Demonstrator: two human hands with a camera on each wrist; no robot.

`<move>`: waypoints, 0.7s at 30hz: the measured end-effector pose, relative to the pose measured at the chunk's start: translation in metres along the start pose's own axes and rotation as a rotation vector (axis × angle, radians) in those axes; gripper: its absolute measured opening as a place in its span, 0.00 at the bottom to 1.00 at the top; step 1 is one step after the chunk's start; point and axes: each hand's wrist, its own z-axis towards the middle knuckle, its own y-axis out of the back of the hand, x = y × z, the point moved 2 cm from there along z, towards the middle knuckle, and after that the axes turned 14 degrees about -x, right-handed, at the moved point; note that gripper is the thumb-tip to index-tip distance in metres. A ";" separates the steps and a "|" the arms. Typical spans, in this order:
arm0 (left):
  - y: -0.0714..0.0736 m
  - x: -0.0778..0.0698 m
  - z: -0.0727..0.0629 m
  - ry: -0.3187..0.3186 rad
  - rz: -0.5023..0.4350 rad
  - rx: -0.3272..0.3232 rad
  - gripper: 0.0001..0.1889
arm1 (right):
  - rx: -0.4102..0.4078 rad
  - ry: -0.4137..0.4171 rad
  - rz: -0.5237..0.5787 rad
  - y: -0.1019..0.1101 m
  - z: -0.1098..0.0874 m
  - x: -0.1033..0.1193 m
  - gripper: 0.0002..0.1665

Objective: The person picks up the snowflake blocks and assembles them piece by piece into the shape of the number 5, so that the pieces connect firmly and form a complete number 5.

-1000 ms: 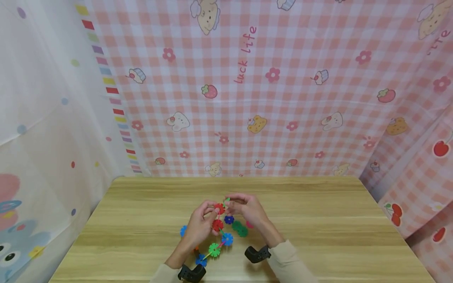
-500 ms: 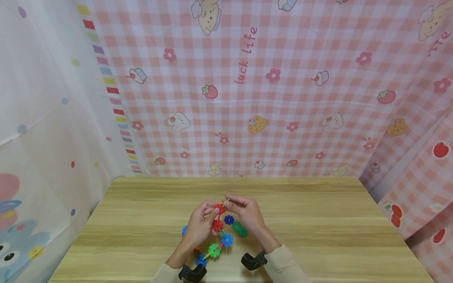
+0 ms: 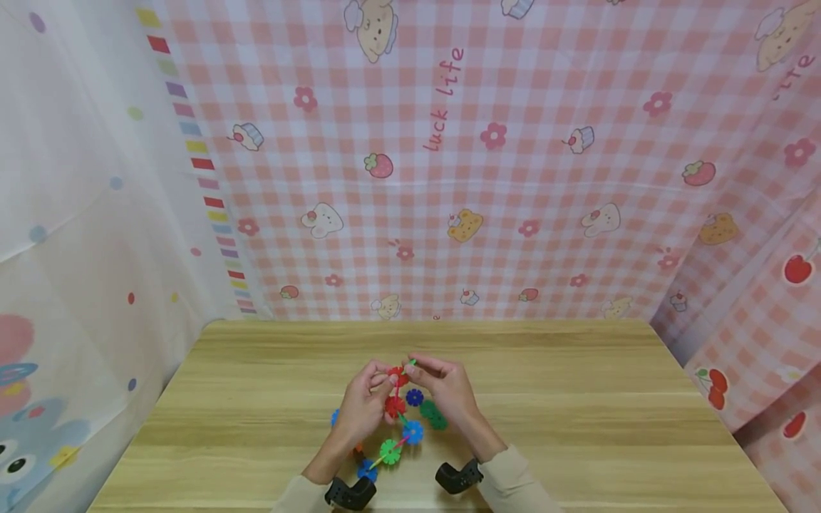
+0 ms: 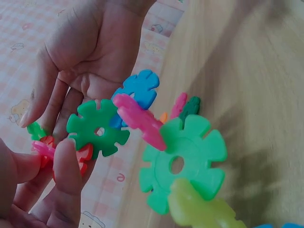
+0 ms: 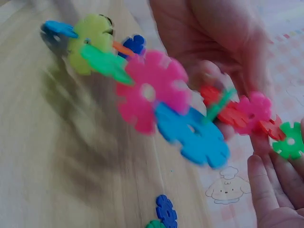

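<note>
Since a moment ago, my right hand (image 3: 447,385) has swung slightly inward and toward me at the wrist, while my left hand (image 3: 366,400) and the chain (image 3: 390,459) have hardly shifted. The green disc (image 5: 284,147) in my right fingertips stays up against the end red disc (image 3: 396,372). I take that as the steadying of a join rather than a fresh reach; whether the slots have locked or only touch, I cannot tell.

My right thumb and fingers pinch the green disc; my left thumb and finger pinch the chain by its red end. Neither hand is loose.

The chain sits in front of me, in and below my hands, over the near middle of the table (image 3: 545,399). It has no one straight axis. From the red end, which points away from me toward the wall, it runs down toward me, slants right to the blue disc (image 3: 414,432), then doubles back left and nearer to me, passing behind my left forearm. Links alternate, some face up, others edge-on. The green disc carries the line on, up and rightward.

Beyond the blue disc, a navy disc (image 3: 415,397) lies apart from the chain.
</note>
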 end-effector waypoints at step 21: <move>-0.002 0.000 -0.001 0.012 -0.005 0.034 0.12 | 0.017 -0.021 0.030 0.001 0.001 -0.004 0.22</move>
